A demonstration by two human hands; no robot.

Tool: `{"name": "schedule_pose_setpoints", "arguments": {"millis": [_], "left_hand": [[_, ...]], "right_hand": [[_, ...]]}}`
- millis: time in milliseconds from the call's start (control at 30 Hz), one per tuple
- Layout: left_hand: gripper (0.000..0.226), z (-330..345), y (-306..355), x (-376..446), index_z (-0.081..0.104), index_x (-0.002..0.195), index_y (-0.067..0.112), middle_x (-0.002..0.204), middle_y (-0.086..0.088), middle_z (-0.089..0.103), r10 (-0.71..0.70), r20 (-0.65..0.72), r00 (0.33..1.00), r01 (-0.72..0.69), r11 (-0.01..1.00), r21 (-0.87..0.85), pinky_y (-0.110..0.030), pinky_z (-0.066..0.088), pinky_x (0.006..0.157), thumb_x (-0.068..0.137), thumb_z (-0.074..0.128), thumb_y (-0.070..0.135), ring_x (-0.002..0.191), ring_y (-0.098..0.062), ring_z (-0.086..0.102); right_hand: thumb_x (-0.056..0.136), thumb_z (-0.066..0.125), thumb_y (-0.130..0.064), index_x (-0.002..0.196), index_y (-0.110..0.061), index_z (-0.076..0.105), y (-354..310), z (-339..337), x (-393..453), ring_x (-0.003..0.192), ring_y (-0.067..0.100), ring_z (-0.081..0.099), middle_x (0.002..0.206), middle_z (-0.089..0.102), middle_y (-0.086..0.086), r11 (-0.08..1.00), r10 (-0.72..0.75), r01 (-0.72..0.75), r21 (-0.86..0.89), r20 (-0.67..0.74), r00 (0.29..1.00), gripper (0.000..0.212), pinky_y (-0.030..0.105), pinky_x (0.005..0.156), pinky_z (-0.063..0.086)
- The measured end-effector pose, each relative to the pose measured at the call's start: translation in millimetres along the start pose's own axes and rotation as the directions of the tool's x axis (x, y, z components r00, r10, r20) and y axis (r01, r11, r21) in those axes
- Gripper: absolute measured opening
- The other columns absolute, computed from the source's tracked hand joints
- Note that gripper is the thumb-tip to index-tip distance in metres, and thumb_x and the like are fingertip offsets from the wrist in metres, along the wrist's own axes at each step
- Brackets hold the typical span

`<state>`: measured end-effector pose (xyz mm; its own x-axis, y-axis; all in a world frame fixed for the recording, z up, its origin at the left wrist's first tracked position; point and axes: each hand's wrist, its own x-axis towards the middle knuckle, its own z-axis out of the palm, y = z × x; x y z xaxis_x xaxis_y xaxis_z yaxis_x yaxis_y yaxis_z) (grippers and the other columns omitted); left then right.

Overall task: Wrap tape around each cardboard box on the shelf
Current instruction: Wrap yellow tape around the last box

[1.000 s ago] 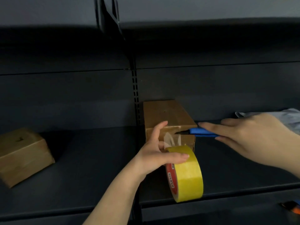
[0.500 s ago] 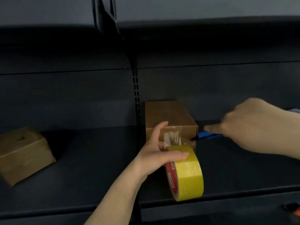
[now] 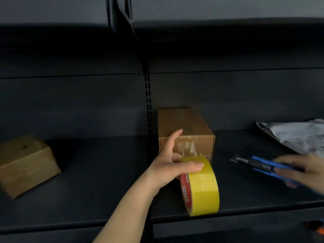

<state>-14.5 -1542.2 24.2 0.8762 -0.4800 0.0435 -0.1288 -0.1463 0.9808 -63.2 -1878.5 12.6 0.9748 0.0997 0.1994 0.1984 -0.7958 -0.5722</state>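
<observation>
A long cardboard box [image 3: 182,123] lies on the dark shelf [image 3: 105,172] beside the centre upright, with clear tape crumpled on its front face. My left hand [image 3: 172,165] grips a yellow tape roll [image 3: 201,188] with a red core, standing on edge just before that box; my index finger rests against the box's front. My right hand [image 3: 301,171], blurred at the right edge, holds a blue and black utility knife [image 3: 259,165] whose tip points left, well clear of the box. A second cardboard box [image 3: 26,163] sits at the far left.
A grey plastic bag [image 3: 298,135] lies at the back right of the shelf. A slotted upright [image 3: 148,102] divides the two shelf bays. An orange and black object [image 3: 317,227] shows at the bottom right corner. An upper shelf overhangs.
My right hand has pulled the knife away from the box's front edge, down and to the right. The left hand, tape roll and boxes have stayed put.
</observation>
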Motion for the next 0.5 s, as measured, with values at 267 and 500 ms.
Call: {"name": "schedule_pose_setpoints", "arguments": {"millis": [267,500], "left_hand": [[0.095,0.4,-0.7,1.7,0.024,0.124,0.065,0.093,-0.005,0.063,-0.003,0.006,1.0,0.003,1.0,-0.011,-0.034,0.05,0.082,0.048,0.078,0.046,0.09,-0.02,0.066],[0.102,0.5,1.3,2.5,0.021,0.128,0.062,0.094,-0.004,0.067,-0.013,0.011,1.0,0.014,1.0,-0.022,-0.033,0.052,0.078,0.047,0.079,0.042,0.087,-0.018,0.068]], "right_hand": [[0.09,0.05,-0.041,0.113,-0.061,0.047,-61.0,-1.4,-13.4,0.051,0.001,0.062,0.07,0.069,-0.016,0.939,-0.249,0.204,-0.277,-0.141,0.958,0.031,0.025,0.047,0.05],[0.045,0.083,-0.004,0.104,-0.011,0.072,-143.4,4.5,6.2,0.025,0.021,0.039,0.047,0.05,0.003,0.475,-0.445,0.387,-0.79,0.164,0.88,0.06,0.017,0.035,0.022]]}}
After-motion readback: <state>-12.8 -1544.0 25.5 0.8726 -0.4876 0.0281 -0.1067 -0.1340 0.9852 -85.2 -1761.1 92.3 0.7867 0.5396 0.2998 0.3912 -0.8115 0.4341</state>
